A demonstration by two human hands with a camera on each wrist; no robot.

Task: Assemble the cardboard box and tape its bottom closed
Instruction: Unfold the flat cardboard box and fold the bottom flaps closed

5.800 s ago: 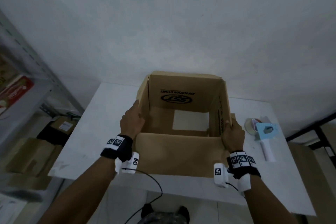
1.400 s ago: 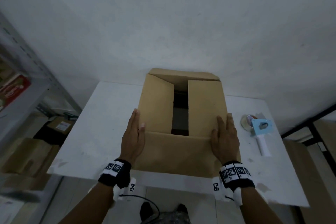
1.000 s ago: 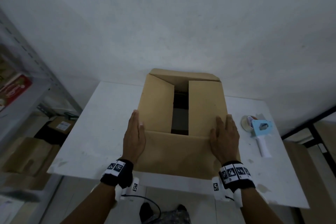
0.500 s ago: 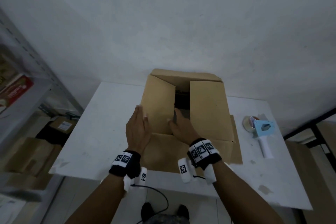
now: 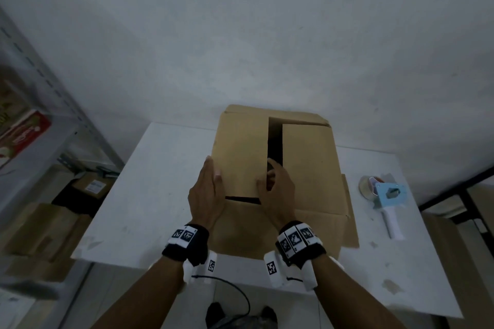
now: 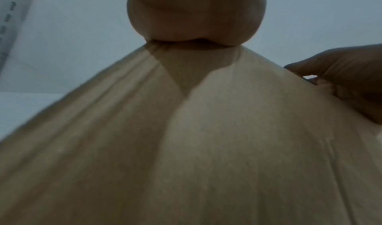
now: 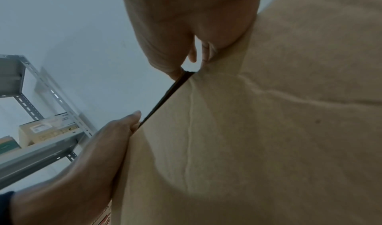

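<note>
A brown cardboard box (image 5: 307, 168) stands on the white table (image 5: 160, 195) with its flaps on top. Its left flap (image 5: 240, 157) and right flap (image 5: 307, 157) are folded in, with a dark gap between them. The near flap (image 5: 267, 227) hangs out toward me. My left hand (image 5: 209, 181) lies flat against the box's left edge, thumb on the left flap. My right hand (image 5: 272, 179) reaches into the gap and grips the left flap's inner edge. In the right wrist view its thumb and fingers (image 7: 192, 61) pinch that edge (image 7: 165, 97). A dark slit shows under the flap's near edge.
A light blue tape dispenser (image 5: 387, 200) with a white handle lies on the table right of the box. Grey metal shelving (image 5: 40, 120) with cartons stands at the left. A white wall rises close behind the table.
My right hand has left the box's right near corner, moved to the middle gap and taken hold of the left flap's edge. The gap between the flaps has narrowed. My left hand has barely shifted.
</note>
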